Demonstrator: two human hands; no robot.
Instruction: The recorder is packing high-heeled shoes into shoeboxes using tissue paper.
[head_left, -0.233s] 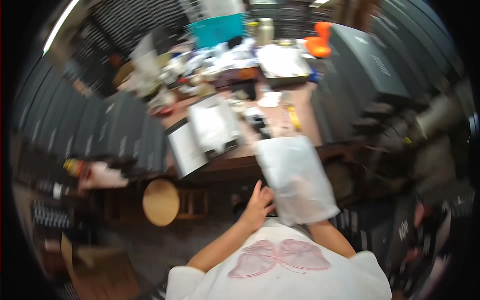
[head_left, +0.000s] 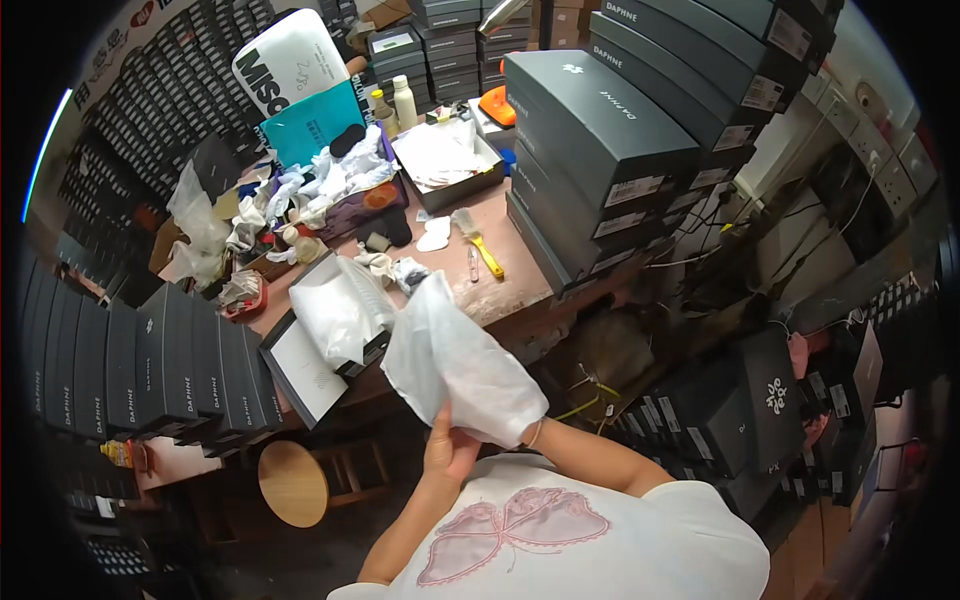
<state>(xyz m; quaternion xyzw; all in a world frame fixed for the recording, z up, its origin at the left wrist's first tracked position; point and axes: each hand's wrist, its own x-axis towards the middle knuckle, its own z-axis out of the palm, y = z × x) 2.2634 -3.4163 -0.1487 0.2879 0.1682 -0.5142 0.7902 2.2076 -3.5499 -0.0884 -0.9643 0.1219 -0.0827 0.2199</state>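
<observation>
A translucent white bag, thin and slightly crumpled, is held up in front of my body. My left hand grips its lower near edge, with the thumb on the near face and the other fingers mostly hidden. My right forearm reaches up to the bag's lower right corner. The right hand itself is covered by the bag, and a faint pinkish tone shows through; I cannot tell whether it is inside or behind. Just beyond the bag, an open dark shoebox holds white wrapping, with its lid alongside.
Dark shoebox stacks stand on the right and left. A yellow-handled brush lies on the pinkish table. Behind are a pile of white cloths and a paper-filled box. A round wooden stool stands at lower left.
The view has swung right, so the table things sit further left. The bag has tilted and folded at its top. My left hand, beside the bag before, now grips its lower edge.
</observation>
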